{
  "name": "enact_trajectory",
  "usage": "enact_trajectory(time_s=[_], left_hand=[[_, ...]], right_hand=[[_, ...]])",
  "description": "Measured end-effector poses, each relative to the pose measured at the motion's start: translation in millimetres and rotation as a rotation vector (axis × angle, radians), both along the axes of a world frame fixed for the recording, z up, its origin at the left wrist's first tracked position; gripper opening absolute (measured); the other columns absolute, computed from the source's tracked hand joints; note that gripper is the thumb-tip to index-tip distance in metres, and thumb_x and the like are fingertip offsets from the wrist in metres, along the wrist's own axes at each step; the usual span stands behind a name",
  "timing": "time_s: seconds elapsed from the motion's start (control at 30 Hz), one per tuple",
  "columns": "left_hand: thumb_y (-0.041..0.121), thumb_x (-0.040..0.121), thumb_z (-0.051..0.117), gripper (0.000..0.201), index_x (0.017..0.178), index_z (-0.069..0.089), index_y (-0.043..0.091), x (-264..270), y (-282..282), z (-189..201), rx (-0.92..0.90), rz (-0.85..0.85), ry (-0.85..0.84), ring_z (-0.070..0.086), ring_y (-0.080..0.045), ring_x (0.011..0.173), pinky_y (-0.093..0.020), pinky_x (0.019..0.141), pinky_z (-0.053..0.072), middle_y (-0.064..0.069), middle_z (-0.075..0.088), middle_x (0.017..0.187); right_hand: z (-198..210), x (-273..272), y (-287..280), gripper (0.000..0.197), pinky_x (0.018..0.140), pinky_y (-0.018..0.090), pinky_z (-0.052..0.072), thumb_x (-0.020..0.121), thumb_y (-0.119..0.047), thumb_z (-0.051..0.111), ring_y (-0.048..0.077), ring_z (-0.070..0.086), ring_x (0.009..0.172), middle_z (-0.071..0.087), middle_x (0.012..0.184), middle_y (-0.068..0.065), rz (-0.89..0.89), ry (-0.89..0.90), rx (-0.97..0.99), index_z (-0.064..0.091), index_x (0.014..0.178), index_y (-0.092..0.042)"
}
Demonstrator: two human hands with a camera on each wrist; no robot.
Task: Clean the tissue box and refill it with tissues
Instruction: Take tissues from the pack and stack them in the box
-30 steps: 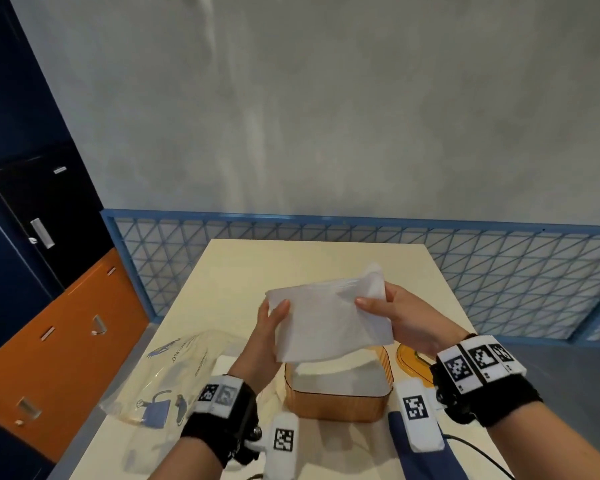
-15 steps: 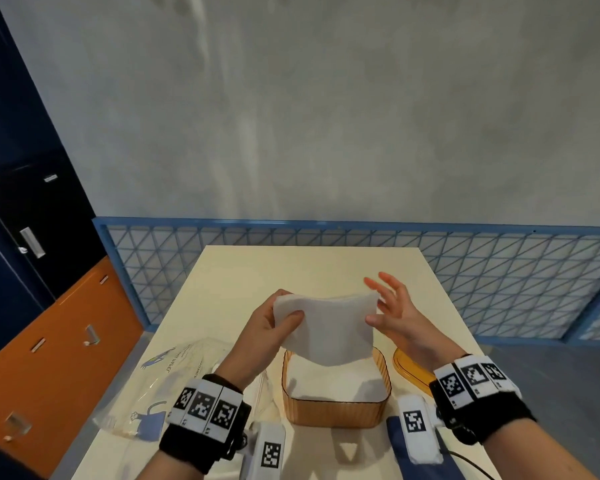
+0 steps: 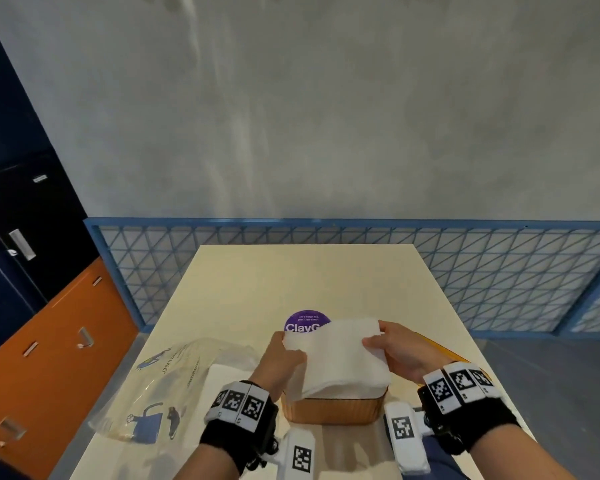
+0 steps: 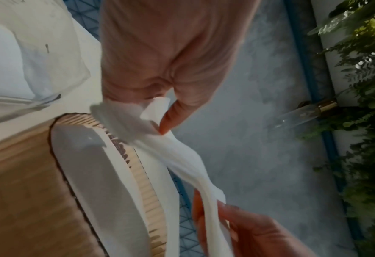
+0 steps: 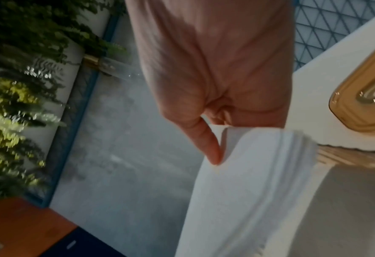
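Tissue box on tabletop, lid off; tissues half in, pinched at each end by left hand and right hand; stack perhaps fanning, could snag on rim, crumple, spill over.

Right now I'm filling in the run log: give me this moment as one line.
stage: refill | left hand: pinches tissue stack | right hand: grips stack | stack: over open tissue box, partly in | lid: off, beside box
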State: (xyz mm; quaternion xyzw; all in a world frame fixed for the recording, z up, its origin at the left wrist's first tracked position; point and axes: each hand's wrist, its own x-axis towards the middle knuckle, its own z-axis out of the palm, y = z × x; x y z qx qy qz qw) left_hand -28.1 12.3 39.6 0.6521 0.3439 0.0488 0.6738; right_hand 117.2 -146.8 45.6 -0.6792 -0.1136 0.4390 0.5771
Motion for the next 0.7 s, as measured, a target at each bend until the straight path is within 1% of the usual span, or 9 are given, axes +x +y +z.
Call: enact_trajectory(time_s=[0.1, 0.17, 0.27, 0.33, 0.37, 0.43, 0.53, 0.63, 0.7], left_hand=[[-0.005, 0.088, 0.047, 0.053, 0.137, 0.031, 0.008, 15, 3, -11, 0.219, 0.060, 0.020, 0.054, -0.026, 0.093, -0.033, 0.074, 0.048, -0.014, 0.053, 0.104], [-0.006, 0.090, 0.042, 0.057, 0.142, 0.028, 0.012, 23, 1, -17, 0.362, 0.052, 0.043, 0.054, -0.024, 0.090, -0.027, 0.070, 0.044, -0.020, 0.059, 0.108], [-0.008, 0.090, 0.037, 0.061, 0.146, 0.024, 0.012, 29, -4, -31, 0.513, 0.018, 0.083, 0.056, -0.029, 0.109, -0.027, 0.082, 0.042, -0.020, 0.058, 0.123], [-0.007, 0.089, 0.036, 0.063, 0.148, 0.022, 0.012, 31, -3, -46, 0.623, -0.038, 0.149, 0.052, -0.029, 0.119, -0.031, 0.096, 0.041, -0.018, 0.054, 0.129], [-0.005, 0.090, 0.036, 0.064, 0.149, 0.019, 0.013, 31, -3, -52, 0.666, -0.073, 0.179, 0.050, -0.027, 0.121, -0.032, 0.100, 0.040, -0.016, 0.052, 0.131], [-0.002, 0.092, 0.036, 0.064, 0.150, 0.013, 0.015, 30, -3, -60, 0.747, -0.135, 0.240, 0.048, -0.025, 0.122, -0.031, 0.102, 0.039, -0.014, 0.046, 0.133], [-0.002, 0.094, 0.036, 0.065, 0.150, 0.011, 0.018, 30, -5, -63, 0.908, -0.210, 0.320, 0.044, -0.025, 0.123, -0.031, 0.101, 0.041, -0.013, 0.038, 0.137], [0.000, 0.085, 0.056, 0.065, 0.142, 0.036, 0.023, 29, -5, -58, 1.151, -0.275, 0.313, 0.046, -0.026, 0.121, -0.033, 0.094, 0.047, -0.010, 0.039, 0.139], [0.018, 0.064, 0.083, 0.062, 0.120, 0.060, 0.032, 28, -4, -53, 1.354, -0.356, 0.241, 0.058, -0.027, 0.112, -0.048, 0.091, 0.051, -0.005, 0.056, 0.128]], right_hand=[[-8, 5, 2, 0.037, 0.096, 0.044, 0.049, 0.086, 0.008, 0.054, 0.035, 0.059, 0.109, 0.062, 0.112, 0.018, -0.090, -0.195, -0.188, 0.053, 0.122, 0.003], [-19, 7, 7, 0.039, 0.095, 0.038, 0.048, 0.085, 0.003, 0.055, 0.033, 0.057, 0.112, 0.061, 0.117, 0.017, -0.104, -0.388, -0.340, 0.052, 0.124, 0.001], [-34, 2, 13, 0.044, 0.077, 0.030, 0.049, 0.087, -0.001, 0.053, 0.030, 0.059, 0.106, 0.062, 0.116, 0.016, -0.072, -0.572, -0.469, 0.045, 0.130, -0.006], [-44, -3, 16, 0.050, 0.058, 0.024, 0.042, 0.088, 0.001, 0.049, 0.025, 0.056, 0.090, 0.059, 0.093, 0.010, -0.042, -0.628, -0.516, 0.037, 0.136, -0.009], [-49, -5, 16, 0.053, 0.057, 0.022, 0.040, 0.089, 0.002, 0.048, 0.021, 0.052, 0.085, 0.054, 0.087, 0.008, -0.025, -0.661, -0.529, 0.034, 0.138, -0.010], [-56, -8, 15, 0.058, 0.069, 0.022, 0.041, 0.088, 0.005, 0.047, 0.018, 0.051, 0.088, 0.056, 0.095, 0.011, -0.002, -0.730, -0.532, 0.031, 0.142, -0.010], [-56, -15, 12, 0.061, 0.092, 0.026, 0.044, 0.089, 0.003, 0.050, 0.023, 0.054, 0.113, 0.054, 0.129, 0.015, 0.051, -0.823, -0.534, 0.028, 0.144, -0.011], [-50, -20, 8, 0.062, 0.097, 0.026, 0.043, 0.091, -0.001, 0.052, 0.024, 0.046, 0.124, 0.034, 0.142, 0.011, 0.173, -1.073, -0.595, 0.026, 0.145, -0.016], [-46, -21, 7, 0.059, 0.098, 0.028, 0.044, 0.090, -0.006, 0.055, 0.024, 0.038, 0.129, 0.026, 0.148, 0.009, 0.233, -1.253, -0.593, 0.033, 0.142, -0.021]])
